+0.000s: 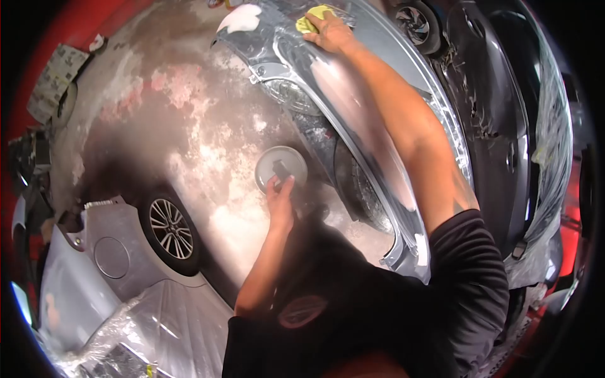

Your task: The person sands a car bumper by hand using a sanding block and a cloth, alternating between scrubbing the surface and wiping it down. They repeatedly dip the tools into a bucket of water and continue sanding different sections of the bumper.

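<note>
Panel (343, 88) | your R hand (332, 34) grip cupped yel. cloth (305, 26) vs it | L hand (281, 203) pinched dk block (281, 168) by pale rnd tub (262, 171) | flat, even pressure prob. suited you

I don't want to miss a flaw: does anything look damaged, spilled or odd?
Yes. The silver-grey panel under the yellow cloth has a white patch near its far end and a dull pinkish patch along it, unlike the glossy finish around them. The floor is blotched pinkish and white; whether from spills, I can't tell.
</note>
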